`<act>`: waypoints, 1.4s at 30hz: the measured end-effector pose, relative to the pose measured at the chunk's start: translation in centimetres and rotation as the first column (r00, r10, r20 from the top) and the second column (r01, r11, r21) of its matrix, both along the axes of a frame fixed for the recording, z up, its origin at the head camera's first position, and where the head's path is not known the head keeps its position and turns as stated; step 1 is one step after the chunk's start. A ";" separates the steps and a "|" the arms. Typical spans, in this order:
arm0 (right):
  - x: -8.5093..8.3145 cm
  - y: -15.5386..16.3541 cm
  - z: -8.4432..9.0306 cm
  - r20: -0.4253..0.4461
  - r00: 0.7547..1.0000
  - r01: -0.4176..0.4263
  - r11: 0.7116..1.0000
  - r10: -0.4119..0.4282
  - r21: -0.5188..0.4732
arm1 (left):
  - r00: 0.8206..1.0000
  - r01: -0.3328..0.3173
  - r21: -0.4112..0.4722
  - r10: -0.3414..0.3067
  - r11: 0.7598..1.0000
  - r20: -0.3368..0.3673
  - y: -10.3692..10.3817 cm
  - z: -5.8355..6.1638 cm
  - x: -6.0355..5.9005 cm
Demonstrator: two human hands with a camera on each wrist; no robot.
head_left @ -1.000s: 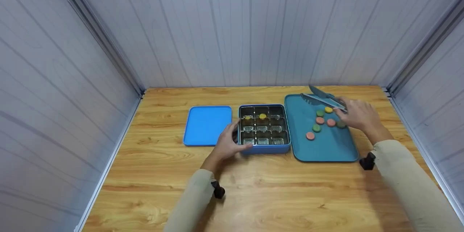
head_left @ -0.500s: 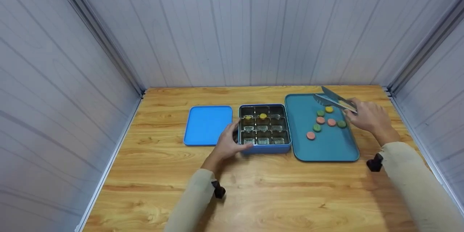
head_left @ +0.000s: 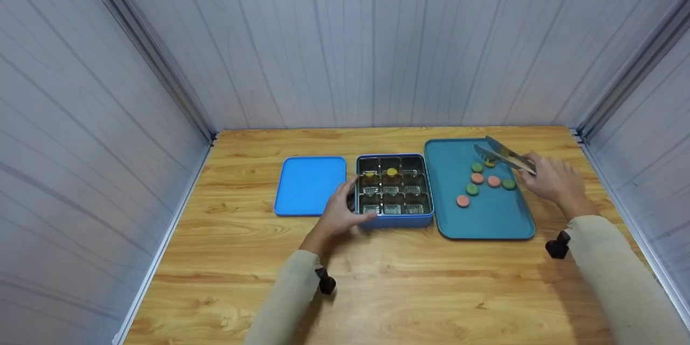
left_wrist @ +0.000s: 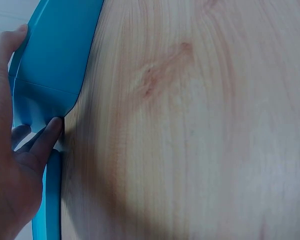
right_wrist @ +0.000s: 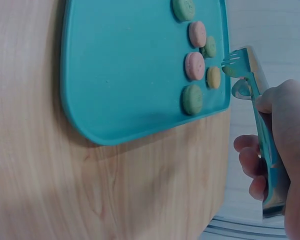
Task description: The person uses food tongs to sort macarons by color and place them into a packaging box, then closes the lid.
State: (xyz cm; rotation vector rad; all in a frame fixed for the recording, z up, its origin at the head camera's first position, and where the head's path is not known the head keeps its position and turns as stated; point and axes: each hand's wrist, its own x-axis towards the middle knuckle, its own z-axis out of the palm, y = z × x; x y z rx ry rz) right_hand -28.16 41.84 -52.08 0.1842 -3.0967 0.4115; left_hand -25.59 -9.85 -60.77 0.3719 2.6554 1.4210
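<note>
**Wooden table and what rests on it**

A light wooden table (head_left: 377,280) with a strong grain fills the floor of a grey-panelled booth. Three things lie directly on it in a row near its far edge: a flat blue lid (head_left: 309,185) to the left, an open blue tin (head_left: 393,221) with nine compartments in the middle, and a teal tray (head_left: 485,221) to the right. Lid and tin lie just beside each other; the tin and tray nearly touch.
</note>
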 end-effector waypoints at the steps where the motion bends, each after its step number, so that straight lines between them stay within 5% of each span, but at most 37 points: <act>1: 0.0 0.0 -0.1 0.002 1.000 -0.001 1.000 0.001 -0.002 | 1.000 0.001 -0.003 -0.001 1.000 -0.003 0.0 0.0 0.0; 28: 0.4 0.6 -1.0 0.064 0.998 0.006 1.000 -0.004 -0.028 | 1.000 0.007 0.025 -0.007 1.000 0.013 -0.1 -0.1 -0.1; 42: 0.2 0.9 0.3 0.093 0.996 0.010 0.999 -0.005 -0.052 | 1.000 -0.008 0.026 0.008 1.000 -0.018 0.1 -0.4 -0.3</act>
